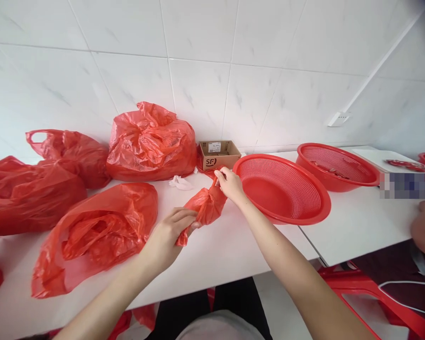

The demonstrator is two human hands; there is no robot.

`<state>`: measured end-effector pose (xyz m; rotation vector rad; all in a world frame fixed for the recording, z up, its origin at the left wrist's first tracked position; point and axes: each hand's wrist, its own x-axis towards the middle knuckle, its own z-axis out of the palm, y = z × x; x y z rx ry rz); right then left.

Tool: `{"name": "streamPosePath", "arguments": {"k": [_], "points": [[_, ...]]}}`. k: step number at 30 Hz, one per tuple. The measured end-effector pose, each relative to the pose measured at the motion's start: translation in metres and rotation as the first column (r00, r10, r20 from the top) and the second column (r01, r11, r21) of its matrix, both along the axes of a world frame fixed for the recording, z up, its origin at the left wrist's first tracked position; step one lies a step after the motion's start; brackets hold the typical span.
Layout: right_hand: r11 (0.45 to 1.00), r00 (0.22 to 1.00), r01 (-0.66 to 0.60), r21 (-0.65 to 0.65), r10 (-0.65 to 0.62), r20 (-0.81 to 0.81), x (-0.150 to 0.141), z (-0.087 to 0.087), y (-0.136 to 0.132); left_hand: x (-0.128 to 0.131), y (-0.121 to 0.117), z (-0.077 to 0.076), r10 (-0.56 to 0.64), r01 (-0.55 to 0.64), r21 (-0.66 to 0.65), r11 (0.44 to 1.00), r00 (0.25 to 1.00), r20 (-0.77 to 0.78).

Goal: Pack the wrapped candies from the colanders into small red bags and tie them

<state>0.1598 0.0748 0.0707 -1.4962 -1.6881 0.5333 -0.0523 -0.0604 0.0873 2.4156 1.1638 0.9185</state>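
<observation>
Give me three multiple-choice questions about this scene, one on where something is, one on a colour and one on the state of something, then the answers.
1. Where does the cardboard box stand?
A) On the floor
B) On the table against the tiled wall
C) Inside a strainer

2. What colour is the crumpled scrap in front of the box?
A) Red
B) Blue
C) White

3. What state is the red plastic bag between the hands in?
A) Bunched up, held by both hands
B) Lying flat, untouched
C) Sitting inside a strainer

Answers:
1 B: the box sits at the table's back, touching the wall.
2 C: the scrap shows white, paler than the red bags around it.
3 A: the right hand pinches its twisted top while the left hand wraps its lower part.
</observation>
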Motion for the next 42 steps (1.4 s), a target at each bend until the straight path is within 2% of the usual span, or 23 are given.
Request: {"name": "streamPosePath", "arguments": {"k": [2, 4, 7, 9, 12, 15, 20, 25, 31, 37, 40, 42], "points": [[1.000, 0.999, -0.011, -0.002, 0.011, -0.045, 0.000, -0.001, -0.002, 0.012, -0.006, -0.004, 0.026, -0.017, -0.067, 0.998, 0.991, 0.130], [1.000, 0.995, -0.022, 0.001, 0.022, -0.094, -0.004, -0.004, -0.008, 0.022, -0.012, -0.014, 0.133, -0.092, -0.151, 0.984, 0.949, 0.287], [1.000, 0.986, -0.019, 0.012, 0.021, -0.164, -0.018, -0.015, -0.030, 0.033, -0.018, -0.039, 0.334, -0.271, -0.196, 0.942, 0.812, 0.480], [1.000, 0.978, -0.009, 0.017, 0.012, -0.210, -0.031, -0.027, -0.051, 0.037, -0.017, -0.056, 0.378, -0.340, -0.172, 0.924, 0.756, 0.534], [0.999, 0.961, 0.022, 0.025, -0.014, -0.278, -0.049, -0.046, -0.078, 0.038, -0.015, -0.075, 0.397, -0.360, -0.174, 0.917, 0.768, 0.503], [0.999, 0.951, 0.034, 0.016, -0.028, -0.309, -0.057, -0.061, -0.092, 0.036, -0.014, -0.084, 0.431, -0.382, -0.198, 0.902, 0.795, 0.428], [0.999, 0.962, 0.025, -0.031, -0.033, -0.271, -0.053, -0.078, -0.094, 0.036, -0.014, -0.092, 0.444, -0.384, -0.231, 0.894, 0.829, 0.341], [0.997, 0.984, 0.034, -0.063, -0.044, -0.170, -0.048, -0.091, -0.093, 0.037, -0.011, -0.106, 0.435, -0.394, -0.196, 0.898, 0.861, 0.262], [0.997, 1.000, -0.028, -0.068, 0.029, 0.004, -0.046, -0.094, -0.092, 0.037, -0.002, -0.117, 0.489, -0.476, -0.122, 0.871, 0.863, 0.125], [0.996, 0.998, -0.027, -0.080, 0.032, 0.058, -0.046, -0.098, -0.088, 0.038, 0.008, -0.118, 0.507, -0.498, -0.105, 0.861, 0.858, 0.083], [0.995, 0.999, -0.035, -0.091, 0.038, 0.031, -0.044, -0.093, -0.089, 0.038, 0.006, -0.115, 0.510, -0.498, -0.119, 0.859, 0.853, 0.112], [0.996, 0.999, -0.041, -0.078, 0.041, 0.002, -0.042, -0.081, -0.093, 0.038, 0.001, -0.105, 0.521, -0.508, -0.114, 0.854, 0.841, 0.149]]}}
